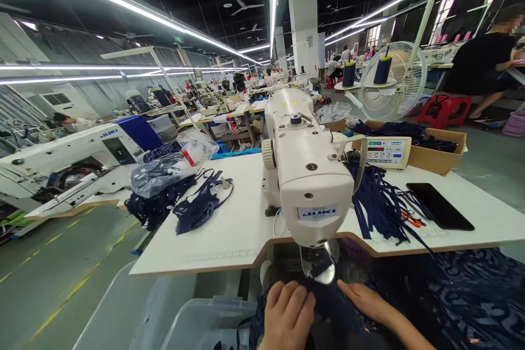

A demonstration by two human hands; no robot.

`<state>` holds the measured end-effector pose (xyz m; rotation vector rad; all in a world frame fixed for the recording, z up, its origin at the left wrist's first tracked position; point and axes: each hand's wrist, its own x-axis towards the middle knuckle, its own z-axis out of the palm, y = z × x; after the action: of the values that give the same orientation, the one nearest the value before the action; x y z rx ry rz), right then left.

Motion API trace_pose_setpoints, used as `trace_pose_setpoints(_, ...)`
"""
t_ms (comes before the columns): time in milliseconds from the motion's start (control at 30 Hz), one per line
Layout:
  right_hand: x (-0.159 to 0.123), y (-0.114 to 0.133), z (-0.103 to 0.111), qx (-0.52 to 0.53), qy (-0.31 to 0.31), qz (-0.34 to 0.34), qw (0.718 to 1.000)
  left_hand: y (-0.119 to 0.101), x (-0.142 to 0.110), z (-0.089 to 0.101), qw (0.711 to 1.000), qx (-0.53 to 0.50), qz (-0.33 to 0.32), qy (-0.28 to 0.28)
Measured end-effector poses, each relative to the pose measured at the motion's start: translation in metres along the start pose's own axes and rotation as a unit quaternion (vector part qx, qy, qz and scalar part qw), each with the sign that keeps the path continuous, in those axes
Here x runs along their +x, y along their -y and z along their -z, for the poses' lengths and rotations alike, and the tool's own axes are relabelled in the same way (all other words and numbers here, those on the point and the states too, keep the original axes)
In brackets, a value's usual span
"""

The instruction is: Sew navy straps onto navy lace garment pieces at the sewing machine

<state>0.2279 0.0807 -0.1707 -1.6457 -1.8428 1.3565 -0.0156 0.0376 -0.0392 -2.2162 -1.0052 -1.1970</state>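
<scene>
Navy fabric [334,303], partly lacy, runs beneath the needle area of a white JUKI sewing machine [314,191]. My left hand [289,311] is closed on this fabric, its fingers curled over just left of the machine's head. On the right side, my right hand [367,301] holds the same fabric, one digit stretched toward the needle area and the other fingers mostly hidden by cloth. A shiny rounded metal part [324,270] sits between the hands. The needle itself cannot be made out.
A navy strappy garment [199,205] lies left on the white tabletop [229,235]. Navy straps [375,202], orange-handled snips [412,220] and a black phone [441,206] lie right. Patterned navy fabric [479,290] hangs lower right. A clear plastic bin [213,311] stands below left.
</scene>
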Motion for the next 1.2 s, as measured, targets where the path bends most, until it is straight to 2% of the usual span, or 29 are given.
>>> trace_pose_setpoints(33,-0.008,-0.004,0.008,0.010,0.027,0.003,1.000,0.011,-0.013,0.008,1.000,0.008,-0.002,-0.030)
trace_pose_setpoints(100,-0.027,-0.013,0.022,0.032,0.084,0.010,0.996,0.037,-0.040,0.021,0.997,0.062,0.049,0.022)
trace_pose_setpoints(167,-0.043,-0.018,0.031,0.078,0.148,0.009,0.986,0.060,-0.063,0.029,0.976,0.126,0.128,0.125)
trace_pose_setpoints(233,-0.053,-0.014,0.034,0.192,0.166,-0.011,0.967,0.070,-0.077,0.027,0.936,0.154,0.205,0.242)
trace_pose_setpoints(267,-0.055,-0.009,0.033,0.256,0.149,-0.025,0.955,0.068,-0.079,0.023,0.923,0.154,0.220,0.276)
trace_pose_setpoints(333,-0.053,0.007,0.030,0.349,0.074,-0.055,0.933,0.051,-0.075,0.011,0.923,0.116,0.208,0.303)
trace_pose_setpoints(400,-0.050,0.030,0.028,0.392,0.005,-0.076,0.917,0.022,-0.060,-0.001,0.933,0.012,0.165,0.319)
trace_pose_setpoints(500,-0.050,0.064,0.027,0.410,-0.052,-0.067,0.908,-0.017,-0.030,-0.017,0.927,-0.125,0.121,0.333)
trace_pose_setpoints(600,-0.055,0.082,0.029,0.310,-0.097,0.000,0.946,-0.034,-0.012,-0.027,0.928,-0.115,0.105,0.338)
trace_pose_setpoints(700,-0.053,0.076,0.028,0.114,-0.156,0.091,0.977,-0.036,-0.011,-0.033,0.933,-0.081,0.107,0.334)
trace_pose_setpoints(767,-0.048,0.065,0.025,0.008,-0.193,0.122,0.974,-0.037,-0.014,-0.035,0.932,-0.075,0.091,0.342)
trace_pose_setpoints(867,-0.041,0.057,0.022,-0.053,-0.238,0.120,0.962,-0.044,-0.017,-0.037,0.929,-0.070,0.075,0.356)
trace_pose_setpoints(967,-0.043,0.070,0.022,0.007,-0.223,0.100,0.970,-0.050,-0.015,-0.038,0.919,-0.057,0.100,0.377)
trace_pose_setpoints(1033,-0.050,0.084,0.021,0.137,-0.151,0.073,0.976,-0.052,-0.013,-0.037,0.904,-0.059,0.104,0.411)
trace_pose_setpoints(1100,-0.057,0.092,0.018,0.264,-0.072,0.042,0.961,-0.052,-0.012,-0.035,0.891,-0.067,0.094,0.440)
trace_pose_setpoints(1167,-0.058,0.089,0.011,0.274,-0.066,0.036,0.959,-0.052,-0.013,-0.032,0.886,-0.069,0.088,0.451)
trace_pose_setpoints(1200,-0.057,0.083,0.007,0.228,-0.095,0.049,0.968,-0.052,-0.015,-0.031,0.883,-0.071,0.084,0.456)
